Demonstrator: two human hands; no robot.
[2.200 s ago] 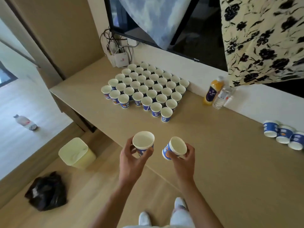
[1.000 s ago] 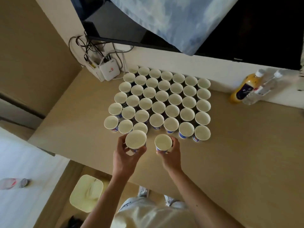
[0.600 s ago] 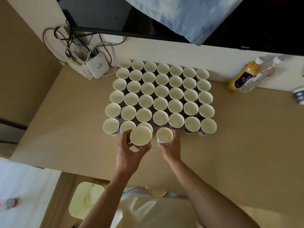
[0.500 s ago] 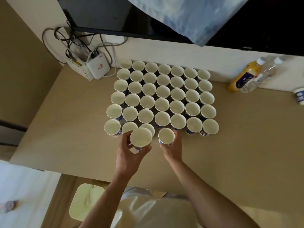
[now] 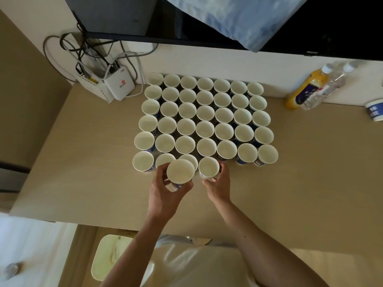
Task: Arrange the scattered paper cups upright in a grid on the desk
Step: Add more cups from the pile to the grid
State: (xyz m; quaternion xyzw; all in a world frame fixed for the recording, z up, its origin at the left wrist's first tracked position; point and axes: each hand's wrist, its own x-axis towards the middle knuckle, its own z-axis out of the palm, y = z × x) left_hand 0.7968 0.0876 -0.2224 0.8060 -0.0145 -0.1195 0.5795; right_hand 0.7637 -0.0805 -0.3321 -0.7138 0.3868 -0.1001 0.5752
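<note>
A grid of several upright white-and-blue paper cups [image 5: 205, 116] stands on the beige desk [image 5: 87, 162] against the wall. My left hand [image 5: 165, 191] holds one upright cup [image 5: 179, 170] raised over the grid's near row, partly hiding two cups behind it. My right hand [image 5: 218, 186] curls its fingers round another upright cup [image 5: 209, 167] that sits in the near row, fourth from the left. To its right the near row holds no cups.
A white router [image 5: 119, 83] with tangled cables sits at the back left. An orange juice bottle [image 5: 301, 91] and a clear water bottle [image 5: 325, 88] lean on the wall at right, with a loose cup [image 5: 376, 110] beyond. A pale bin [image 5: 116, 257] stands below the desk edge.
Both hands carried their cups from the desk's front edge to the grid's near row. The right cup has come down into the row; the left cup stays raised.
</note>
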